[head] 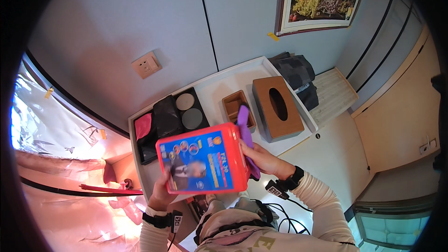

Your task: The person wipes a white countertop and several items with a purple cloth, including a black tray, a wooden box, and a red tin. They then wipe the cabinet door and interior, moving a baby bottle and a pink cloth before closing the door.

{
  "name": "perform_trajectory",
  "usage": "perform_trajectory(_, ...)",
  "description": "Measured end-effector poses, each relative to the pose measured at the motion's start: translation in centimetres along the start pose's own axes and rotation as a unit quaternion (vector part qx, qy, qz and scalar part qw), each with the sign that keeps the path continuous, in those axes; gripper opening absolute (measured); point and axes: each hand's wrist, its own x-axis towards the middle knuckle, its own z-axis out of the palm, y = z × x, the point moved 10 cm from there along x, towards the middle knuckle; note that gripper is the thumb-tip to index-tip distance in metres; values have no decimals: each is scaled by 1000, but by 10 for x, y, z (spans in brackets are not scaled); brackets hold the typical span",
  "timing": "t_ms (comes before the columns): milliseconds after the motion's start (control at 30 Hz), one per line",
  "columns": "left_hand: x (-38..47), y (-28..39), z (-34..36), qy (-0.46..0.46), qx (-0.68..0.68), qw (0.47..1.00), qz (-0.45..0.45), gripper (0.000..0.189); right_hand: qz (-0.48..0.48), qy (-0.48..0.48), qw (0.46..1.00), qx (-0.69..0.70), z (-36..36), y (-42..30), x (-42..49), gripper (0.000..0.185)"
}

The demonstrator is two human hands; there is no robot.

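Observation:
A red plastic case (234,140) with a blue printed cover is held up before me, over the front of a white tray-topped surface (213,75). My left hand (162,190) grips its left edge near the lower corner. At the right edge, my right hand (262,159) holds the case together with a purple cloth strip (244,122), which sticks up past the case's top corner. The cover bears writing and pictures. Part of a small brown divided box (232,101) shows behind the strip. The case hides the surface beneath it.
A brown tissue box (280,106) stands right of the divided box. To the left, a black tray (201,112) holds two round-topped containers, a black bundle (167,115) and a pink item (143,126). Dark folded fabric (294,71) lies beyond the right rim. Cables (288,217) hang beside my body.

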Motion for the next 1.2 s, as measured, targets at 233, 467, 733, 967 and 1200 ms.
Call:
perform_trajectory(233,-28,-28,-45,73,26,995,-58,51,-140,265,927,-226,-69,-42,-27,42)
perform_trajectory(467,-25,-54,-49,102,87,983,-129,44,-179,365,773,-486,-139,-62,-78,39)
perform_trajectory(733,-6,-54,-25,69,44,988,-128,53,-166,354,715,-580,-170,-58,-74,90)
perform_trajectory(967,3,-29,-19,87,202,973,-65,67,-103,393,651,-642,-208,-75,-22,91)
perform_trajectory(1200,9,-26,-28,172,171,968,-57,44,-86,343,636,-686,-207,-94,17,96)
